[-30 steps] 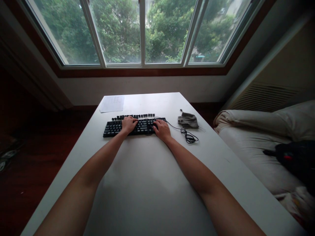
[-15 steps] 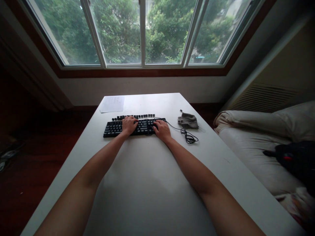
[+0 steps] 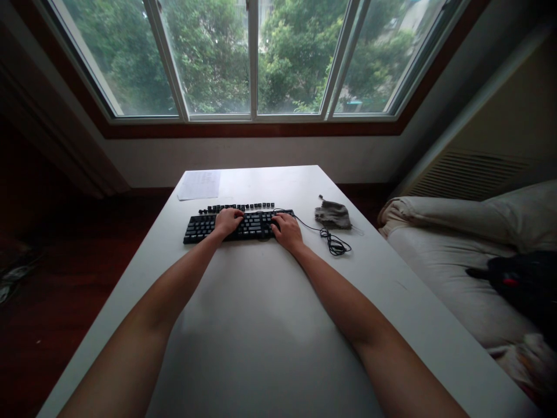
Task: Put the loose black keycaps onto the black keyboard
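Observation:
A black keyboard [image 3: 201,229] lies across the white table [image 3: 256,302], with patches among its keys partly covered by my hands. Over its left-centre part, my left hand [image 3: 228,220] has its fingers curled in and the thumb near them; whatever they may hold is too small to make out. At the right end of the keyboard rests my right hand [image 3: 287,229], fingers bent and slightly apart on the keys. Just behind the keyboard, loose black keycaps [image 3: 260,205] stand in a row on the table.
To the right lie a coiled black cable [image 3: 337,244] and a grey cloth pouch [image 3: 333,215]. A printed paper sheet [image 3: 199,184] is at the far left corner. Beyond the table's right edge stands a pale sofa [image 3: 439,261] with a dark bag [image 3: 522,284] on it.
My left hand has drawn its fingers back slightly from the keycap row and curled them over the keyboard. The right hand stays in place.

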The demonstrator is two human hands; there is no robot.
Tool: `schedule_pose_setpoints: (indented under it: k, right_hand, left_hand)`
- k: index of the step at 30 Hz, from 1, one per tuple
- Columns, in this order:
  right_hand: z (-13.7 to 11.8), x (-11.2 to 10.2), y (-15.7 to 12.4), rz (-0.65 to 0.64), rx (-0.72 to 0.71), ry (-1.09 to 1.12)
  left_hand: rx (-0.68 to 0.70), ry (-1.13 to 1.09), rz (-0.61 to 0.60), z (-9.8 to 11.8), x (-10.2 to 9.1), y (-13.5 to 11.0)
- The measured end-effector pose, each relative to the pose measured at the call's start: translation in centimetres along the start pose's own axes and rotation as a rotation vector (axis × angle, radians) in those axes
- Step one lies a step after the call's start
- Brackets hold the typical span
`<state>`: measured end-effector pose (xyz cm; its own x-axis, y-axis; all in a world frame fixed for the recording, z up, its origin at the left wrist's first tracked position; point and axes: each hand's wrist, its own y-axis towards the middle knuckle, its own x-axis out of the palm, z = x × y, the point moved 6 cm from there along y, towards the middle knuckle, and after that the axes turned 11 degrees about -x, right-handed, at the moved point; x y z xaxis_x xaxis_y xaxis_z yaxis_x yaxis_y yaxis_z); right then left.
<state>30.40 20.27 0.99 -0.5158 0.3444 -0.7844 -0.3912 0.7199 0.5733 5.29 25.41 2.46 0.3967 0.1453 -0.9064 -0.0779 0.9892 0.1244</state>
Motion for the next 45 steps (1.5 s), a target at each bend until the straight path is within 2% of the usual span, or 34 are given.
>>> schedule_pose_setpoints:
  k: [11,15,25,30,38,45]
  right_hand:
    - [0.1,0.2,0.0,0.008,-0.002,0.002]
    - [0.2,0.3,0.0,0.011,-0.005,0.000]
    - [-0.1,0.2,-0.1,-0.001,0.011,0.006]
    - [-0.3,0.1,-0.1,-0.006,0.015,0.000]
    - [-0.4,0.3,-0.1,-0.011,0.024,-0.008]
    - [-0.3,0.0,-0.1,-0.014,0.021,0.006]
  left_hand:
    - [0.125,0.145,0.016,1.9,-0.8,-0.7]
    - [0.130,0.199,0.023,2.5,-0.9,-1.1]
    - [0.238,0.227,0.191,3.3,0.6,-5.9]
    - [0.222,0.219,0.171,2.9,1.0,-6.8]
    - [0.193,0.150,0.139,2.2,0.5,-6.4]
    - [0.087,0.111,0.134,2.3,-0.8,-2.2]
